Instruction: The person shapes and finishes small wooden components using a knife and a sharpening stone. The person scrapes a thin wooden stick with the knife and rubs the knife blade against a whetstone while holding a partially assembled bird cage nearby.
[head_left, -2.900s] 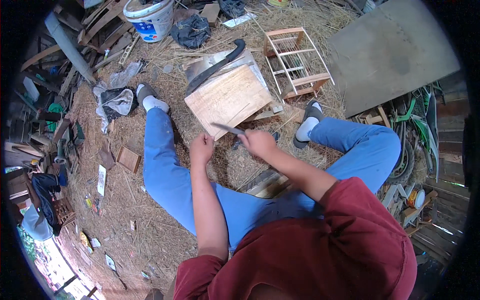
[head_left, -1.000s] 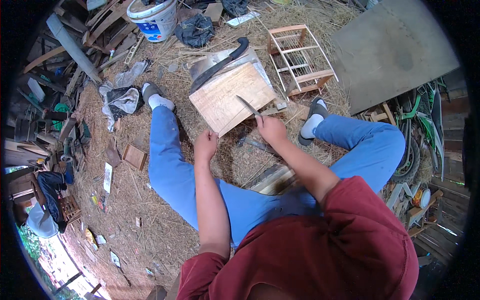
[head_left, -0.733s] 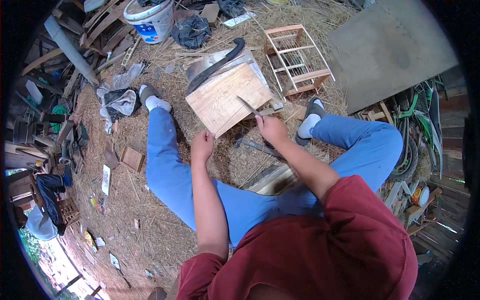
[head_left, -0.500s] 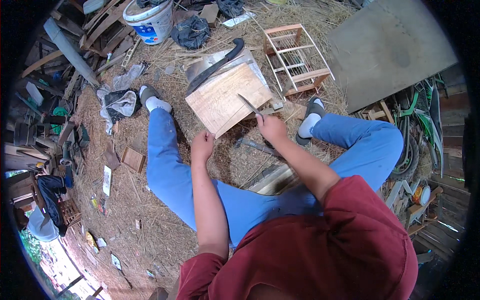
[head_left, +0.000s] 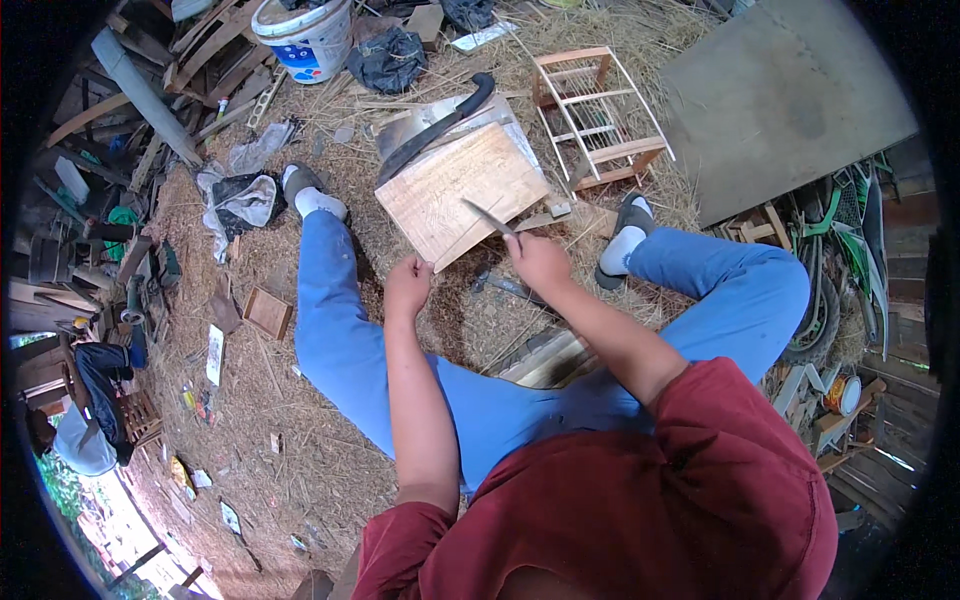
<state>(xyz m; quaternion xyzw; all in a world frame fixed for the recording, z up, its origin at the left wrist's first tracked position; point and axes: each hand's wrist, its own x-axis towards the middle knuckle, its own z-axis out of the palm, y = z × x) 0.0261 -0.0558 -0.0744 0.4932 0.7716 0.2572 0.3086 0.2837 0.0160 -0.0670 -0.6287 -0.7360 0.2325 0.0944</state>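
Observation:
My right hand (head_left: 537,264) is closed on the handle of a narrow knife (head_left: 485,216), its blade angled up-left over a pale wooden board (head_left: 440,190). My left hand (head_left: 410,282) pinches at the board's near corner on what looks like a thin wooden stick (head_left: 456,243), hard to make out against the wood. A big dark curved blade with a black handle (head_left: 428,134) lies at the board's far side. A small frame of pale wooden slats (head_left: 613,155) stands to the board's right. A dark tool (head_left: 508,286) lies on the ground below my right hand.
A white bucket (head_left: 300,40), black plastic bags (head_left: 388,62) and scrap wood (head_left: 150,115) surround the straw-covered ground. A grey sheet (head_left: 780,100) and green motorbike (head_left: 850,260) are at the right. A small wooden tray (head_left: 268,310) lies left of my outstretched leg.
Compared with about three seconds ago, my right hand and knife are higher and further right, the blade steeper. Since half a second ago the blade tip has shifted slightly left and down.

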